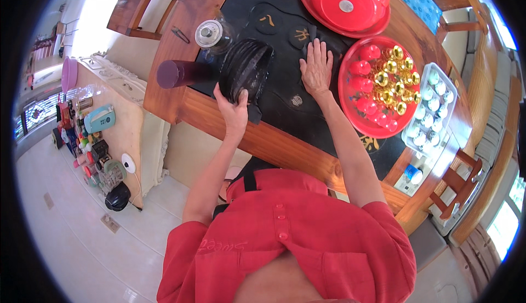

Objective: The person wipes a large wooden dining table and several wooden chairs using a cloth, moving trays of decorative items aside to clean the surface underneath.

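Note:
My left hand (pixel 235 110) grips the near rim of a black round ribbed dish (pixel 245 67), which is tipped on its side over the black tea tray (pixel 275 81). A dark piece (pixel 254 115) shows just under that dish, its kind unclear. My right hand (pixel 317 67) lies palm down on the tray with the fingers slightly apart. Dark cloth-like material (pixel 311 33) is by its fingertips. Right of this hand stands a red round tray (pixel 349 114) with red cups (pixel 362 67) and gold bell-shaped pieces (pixel 381 79).
Left of the dish are a purple cylinder (pixel 170 74), a glass teapot (pixel 209 35) and tweezers (pixel 181 35). Red basins (pixel 349 1) stand at the back. A clear plastic box (pixel 431 108) of shiny balls and a blue-white bottle (pixel 413 174) are at the right.

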The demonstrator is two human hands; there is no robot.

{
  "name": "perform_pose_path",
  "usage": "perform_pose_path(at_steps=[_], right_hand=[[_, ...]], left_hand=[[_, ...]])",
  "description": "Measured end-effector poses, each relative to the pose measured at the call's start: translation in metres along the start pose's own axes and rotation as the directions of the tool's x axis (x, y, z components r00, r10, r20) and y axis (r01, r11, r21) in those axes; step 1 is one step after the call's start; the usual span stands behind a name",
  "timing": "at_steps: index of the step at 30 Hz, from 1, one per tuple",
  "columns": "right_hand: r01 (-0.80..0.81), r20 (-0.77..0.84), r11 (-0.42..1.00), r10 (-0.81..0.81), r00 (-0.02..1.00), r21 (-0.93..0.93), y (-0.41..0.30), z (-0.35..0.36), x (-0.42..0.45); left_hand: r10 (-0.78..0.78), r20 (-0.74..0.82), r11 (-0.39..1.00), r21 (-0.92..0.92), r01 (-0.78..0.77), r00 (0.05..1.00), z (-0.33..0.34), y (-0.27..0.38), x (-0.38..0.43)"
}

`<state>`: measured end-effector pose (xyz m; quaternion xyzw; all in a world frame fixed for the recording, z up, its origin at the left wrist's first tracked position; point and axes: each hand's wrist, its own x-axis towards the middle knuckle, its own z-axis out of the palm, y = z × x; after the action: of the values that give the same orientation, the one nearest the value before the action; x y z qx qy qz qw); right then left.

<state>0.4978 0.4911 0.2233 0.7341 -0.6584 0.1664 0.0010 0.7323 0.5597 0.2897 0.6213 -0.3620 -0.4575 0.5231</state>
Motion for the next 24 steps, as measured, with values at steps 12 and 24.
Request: perform_pose_path(at_steps=[12,24], right_hand=[[0.112,-0.111,0.994,-0.110,0.988,0.013,-0.044,0.043,0.099],[0.517,0.106,0.843,-0.533,0.839,0.150,-0.077,0.030,0.061]], left_hand=[[0.033,-0.061,0.998,0.064,-0.029,0.998,-0.009,-0.007,-0.010],[0.037,-0.100,0.999,0.013,-0.036,0.994,-0.008,-0.020,-0.013]])
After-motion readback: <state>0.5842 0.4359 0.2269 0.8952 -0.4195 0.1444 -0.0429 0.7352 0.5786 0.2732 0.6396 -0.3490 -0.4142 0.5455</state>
